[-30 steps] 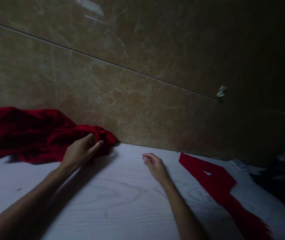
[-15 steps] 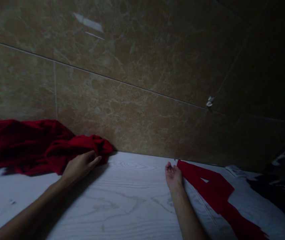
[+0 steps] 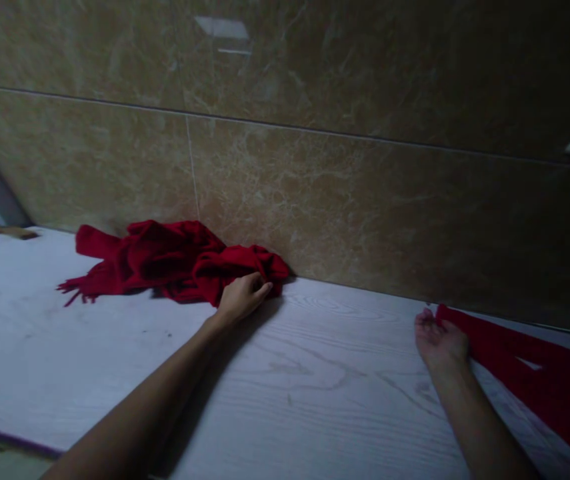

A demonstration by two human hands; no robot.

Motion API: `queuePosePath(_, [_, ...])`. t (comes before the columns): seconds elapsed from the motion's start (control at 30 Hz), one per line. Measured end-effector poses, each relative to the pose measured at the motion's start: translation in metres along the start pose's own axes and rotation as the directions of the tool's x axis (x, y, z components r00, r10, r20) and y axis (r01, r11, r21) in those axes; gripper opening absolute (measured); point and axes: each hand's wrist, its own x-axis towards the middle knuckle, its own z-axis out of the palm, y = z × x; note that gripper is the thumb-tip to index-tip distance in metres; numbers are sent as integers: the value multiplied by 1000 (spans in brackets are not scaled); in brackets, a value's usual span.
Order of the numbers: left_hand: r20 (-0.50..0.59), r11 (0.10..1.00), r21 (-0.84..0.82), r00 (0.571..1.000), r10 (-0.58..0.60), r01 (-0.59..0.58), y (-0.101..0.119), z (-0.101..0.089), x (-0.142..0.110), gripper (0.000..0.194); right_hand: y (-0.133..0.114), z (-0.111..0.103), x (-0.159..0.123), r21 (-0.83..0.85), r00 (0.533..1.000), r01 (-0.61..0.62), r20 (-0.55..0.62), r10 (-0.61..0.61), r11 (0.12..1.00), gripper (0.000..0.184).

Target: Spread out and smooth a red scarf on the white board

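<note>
The right hand (image 3: 442, 340) has moved beside the flat red cloth (image 3: 559, 393), the left hand (image 3: 242, 297) is at the fringed scarf (image 3: 157, 260), perhaps steadying it, fingers half-curled, grips unclear.

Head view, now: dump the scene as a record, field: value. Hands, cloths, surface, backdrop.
left hand: at the right end of the fringed red cloth; grip unclear
right hand: palm up, fingers partly curled, by the near tip of the flat red cloth; contact unclear
fringed red cloth: bunched along the wall, fringe at picture left
flat red cloth: spread out, gap in it, cut by picture edge
surface: white wood-grain top
backdrop: brown marbled tile wall
light: dim
</note>
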Motion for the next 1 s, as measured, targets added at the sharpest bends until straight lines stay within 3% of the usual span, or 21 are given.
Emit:
queuePosePath(0.13, [-21,1000,-6,1000,-12,12,-3,3,2,32,2,0,5,36,987,-57,-149,62,998,21])
queuePosePath(0.57, [-19,1000,-10,1000,9,-9,-3,2,2,33,-7,-10,11,114,957,42,-290,-7,993,21])
queuePosePath(0.8, [-14,1000,7,1000,13,-13,-3,2,2,33,-16,-8,10,188,980,-38,-184,73,982,17])
queuePosePath(1.0, [0,1000,10,1000,-16,16,0,1,1,32,-22,-5,-6,211,985,-73,-135,103,975,27])
